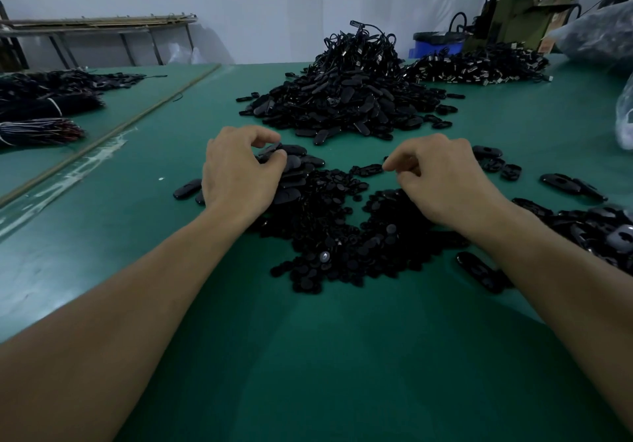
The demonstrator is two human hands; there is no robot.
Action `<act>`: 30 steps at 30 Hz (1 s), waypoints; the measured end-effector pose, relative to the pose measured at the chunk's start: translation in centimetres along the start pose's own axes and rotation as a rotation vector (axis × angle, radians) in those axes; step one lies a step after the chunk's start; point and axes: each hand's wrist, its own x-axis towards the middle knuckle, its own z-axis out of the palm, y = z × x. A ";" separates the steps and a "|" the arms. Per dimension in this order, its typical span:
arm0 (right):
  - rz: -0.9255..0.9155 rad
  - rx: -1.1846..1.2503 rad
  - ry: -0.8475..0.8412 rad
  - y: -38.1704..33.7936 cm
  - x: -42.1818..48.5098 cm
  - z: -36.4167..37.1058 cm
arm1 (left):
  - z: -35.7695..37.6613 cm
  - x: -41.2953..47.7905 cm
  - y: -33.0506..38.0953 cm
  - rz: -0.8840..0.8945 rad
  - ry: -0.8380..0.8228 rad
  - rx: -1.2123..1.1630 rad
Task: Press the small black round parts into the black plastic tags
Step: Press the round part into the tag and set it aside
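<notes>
Our left hand (239, 171) pinches a tag (271, 149) at centre left; our right hand (442, 181) curls at centre right, thumb and forefinger together, though we cannot tell whether anything sits between them. The round parts (329, 236) lie piled between our wrists on the table (239, 356). We judge most work remains: a big heap (346, 102) of tags waits at upper centre, and this press looks not yet made

Green table mat (308, 356); black round parts (329, 236); glossy black tags (342, 105); blue bin (436, 45).
</notes>
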 end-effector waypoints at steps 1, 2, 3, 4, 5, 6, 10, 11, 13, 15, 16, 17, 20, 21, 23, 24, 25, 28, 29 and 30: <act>0.005 0.007 0.015 -0.1 0.0 -0.1 | 0.0 -0.1 0.1 0.010 0.001 -0.007; 0.015 0.009 0.032 -0.2 0.0 -0.3 | 0.1 -0.2 0.3 0.022 -0.002 -0.012; 0.026 -0.001 0.047 -0.2 -0.1 -0.4 | 0.1 -0.3 0.4 0.032 -0.007 -0.018; 0.035 -0.022 0.054 -0.2 -0.2 -0.5 | 0.1 -0.3 0.5 0.038 -0.013 -0.023; 0.046 -0.056 0.046 -0.2 -0.2 -0.5 | 0.1 -0.4 0.5 0.043 -0.018 -0.027; 0.057 -0.098 0.019 -0.1 -0.3 -0.5 | 0.2 -0.4 0.6 0.048 -0.022 -0.031; 0.103 -0.167 -0.116 -0.1 -0.3 -0.4 | 0.2 -0.5 0.8 0.060 -0.032 -0.057; 0.107 -0.157 -0.128 -0.1 -0.2 -0.4 | 0.2 -0.5 0.8 0.065 -0.028 -0.058; 0.099 -0.130 -0.144 -0.2 -0.2 -0.5 | 0.3 -0.5 0.8 0.082 -0.024 -0.056; 0.078 -0.109 -0.161 -0.4 -0.2 -0.5 | 0.4 -0.5 0.7 0.096 -0.025 -0.063; 0.069 -0.102 -0.168 -0.4 -0.2 -0.5 | 0.5 -0.5 0.7 0.101 -0.025 -0.066; 0.062 -0.096 -0.171 -0.3 -0.2 -0.4 | 0.5 -0.6 0.7 0.107 -0.026 -0.065; 0.051 -0.063 -0.177 0.0 0.0 -0.3 | 0.7 -0.7 0.8 0.128 -0.035 -0.065; 0.046 -0.041 -0.184 0.1 0.1 -0.3 | 0.8 -0.8 0.9 0.140 -0.043 -0.070; 0.028 -0.012 -0.200 0.2 0.1 -0.2 | 0.9 -1.0 1.1 0.179 -0.065 -0.096; 0.020 0.001 -0.197 0.3 0.1 -0.1 | 1.0 -1.2 1.2 0.201 -0.079 -0.115; 0.010 0.021 -0.180 0.3 0.2 0.0 | 1.1 -1.4 1.4 0.222 -0.097 -0.138; -0.031 0.165 -0.039 0.4 0.2 0.1 | 1.3 -2.1 1.9 0.269 -0.163 -0.232; -0.042 0.249 0.002 0.2 0.1 0.0 | 1.4 -2.2 2.1 0.278 -0.177 -0.260; -0.051 0.338 0.020 0.0 0.1 0.0 | 1.4 -2.4 2.3 0.281 -0.188 -0.284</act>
